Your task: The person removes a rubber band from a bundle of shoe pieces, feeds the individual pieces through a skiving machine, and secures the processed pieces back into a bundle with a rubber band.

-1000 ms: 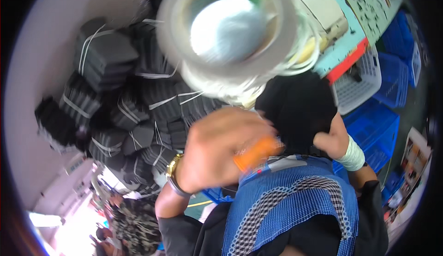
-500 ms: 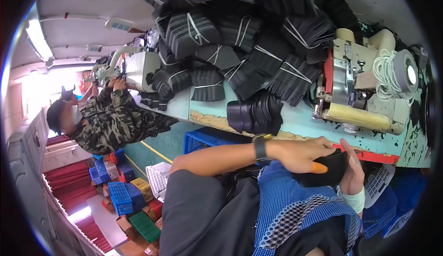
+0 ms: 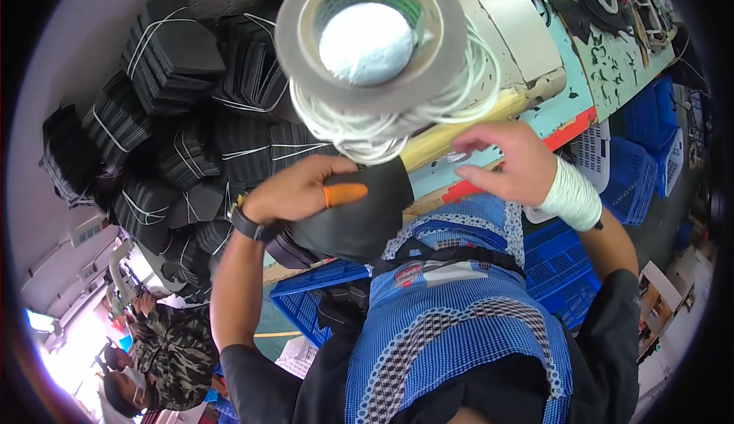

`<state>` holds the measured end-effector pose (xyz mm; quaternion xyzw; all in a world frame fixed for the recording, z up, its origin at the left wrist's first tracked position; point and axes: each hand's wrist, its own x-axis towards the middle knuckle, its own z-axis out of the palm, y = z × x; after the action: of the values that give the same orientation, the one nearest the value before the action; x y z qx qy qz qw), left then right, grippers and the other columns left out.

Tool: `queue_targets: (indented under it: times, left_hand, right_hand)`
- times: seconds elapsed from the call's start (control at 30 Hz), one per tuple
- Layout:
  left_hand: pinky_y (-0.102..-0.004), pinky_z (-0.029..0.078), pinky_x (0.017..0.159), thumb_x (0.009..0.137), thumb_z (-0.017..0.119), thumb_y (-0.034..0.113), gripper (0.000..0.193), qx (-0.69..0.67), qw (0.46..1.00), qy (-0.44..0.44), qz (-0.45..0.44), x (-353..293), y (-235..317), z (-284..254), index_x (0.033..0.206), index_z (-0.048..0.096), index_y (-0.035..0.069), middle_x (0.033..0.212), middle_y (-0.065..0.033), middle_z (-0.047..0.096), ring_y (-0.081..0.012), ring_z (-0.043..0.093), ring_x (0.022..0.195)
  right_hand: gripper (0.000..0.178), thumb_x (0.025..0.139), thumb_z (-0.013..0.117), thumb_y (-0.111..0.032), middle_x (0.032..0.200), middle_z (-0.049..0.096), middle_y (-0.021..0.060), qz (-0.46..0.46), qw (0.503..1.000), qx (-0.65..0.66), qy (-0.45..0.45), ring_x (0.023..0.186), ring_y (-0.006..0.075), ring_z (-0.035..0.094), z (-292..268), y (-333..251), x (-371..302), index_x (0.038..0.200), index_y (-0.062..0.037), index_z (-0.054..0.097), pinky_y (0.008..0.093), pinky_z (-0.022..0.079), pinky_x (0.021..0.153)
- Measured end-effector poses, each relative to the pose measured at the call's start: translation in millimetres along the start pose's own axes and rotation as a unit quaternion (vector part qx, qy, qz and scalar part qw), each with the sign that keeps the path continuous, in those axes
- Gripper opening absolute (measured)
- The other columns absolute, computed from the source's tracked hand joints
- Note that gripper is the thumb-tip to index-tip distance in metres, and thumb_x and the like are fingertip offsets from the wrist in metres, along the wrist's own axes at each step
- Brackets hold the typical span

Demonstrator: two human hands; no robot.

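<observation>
My left hand (image 3: 298,188), with an orange cover on one finger, is closed on a stack of black curved pieces (image 3: 355,221) held above the table's front edge. My right hand (image 3: 511,165) is raised beside the machine, thumb and fingers apart and nothing between them. White string (image 3: 572,194) is wound thickly round my right wrist. Close in front of both hands, a large tape roll (image 3: 294,38) sits over the machine (image 3: 501,19), with loops of white string (image 3: 344,129) hanging beneath it. A yellow-wrapped bar (image 3: 451,129) runs along the machine's front.
Tied bundles of black pieces (image 3: 172,57) are heaped at the left. Blue baskets (image 3: 562,259) and a white basket (image 3: 592,152) stand below the table edge (image 3: 569,133). At the lower left, a person in camouflage clothing (image 3: 180,355) works at another machine.
The view has swung right and closer to the machine. My right hand has come off the black stack and moved apart to the right; my left hand still holds the stack.
</observation>
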<state>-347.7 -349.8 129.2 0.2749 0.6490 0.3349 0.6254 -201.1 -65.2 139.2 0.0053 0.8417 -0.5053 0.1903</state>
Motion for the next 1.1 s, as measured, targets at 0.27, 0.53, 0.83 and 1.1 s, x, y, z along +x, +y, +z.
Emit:
queue_targets:
  times: [0.27,0.53,0.83,1.1]
  left_hand:
    - [-0.0302,0.044,0.095,0.094,0.059,0.025,0.033,0.164,0.964,0.202,0.054,28,-45,-36,0.121,0.063,0.005,0.12,-0.0114,0.065,-0.0195,0.06,0.109]
    - [-0.0303,0.045,0.094,0.094,0.06,0.024,0.033,0.092,0.969,0.229,-0.022,-4,-37,-6,0.119,0.063,0.004,0.118,-0.0115,0.065,-0.0195,0.06,0.108]
    - [-0.0304,0.045,0.093,0.094,0.06,0.024,0.032,0.07,0.971,0.225,-0.034,0,-50,3,0.117,0.064,0.003,0.117,-0.0117,0.066,-0.0195,0.06,0.106]
    - [-0.0305,0.045,0.092,0.093,0.061,0.024,0.031,0.053,0.97,0.228,-0.062,-3,-51,10,0.115,0.064,0.003,0.115,-0.0118,0.066,-0.0195,0.061,0.105]
  right_hand:
    - [0.03,0.07,0.069,-0.015,0.087,0.064,0.0134,-0.168,0.964,-0.206,0.03,0.095,0.0323,0.058,-7,12,74,0.097,-0.0022,0.066,0.0408,0.05,0.083]
    - [0.014,0.079,0.067,-0.016,0.081,0.064,0.0137,-0.161,0.923,-0.29,0.195,0.083,0.0299,0.062,-80,1,34,0.084,-0.0032,0.069,0.0418,0.051,0.075]
    - [0.033,0.072,0.073,-0.022,0.078,0.061,0.0124,-0.145,0.948,-0.284,-0.018,0.086,0.0299,0.058,-16,16,57,0.096,-0.0019,0.064,0.0402,0.045,0.08]
    - [0.017,0.075,0.072,-0.019,0.104,0.057,0.0113,-0.177,0.967,-0.181,-0.018,0.108,0.0298,0.051,-21,14,48,0.089,-0.0108,0.071,0.0417,0.042,0.089]
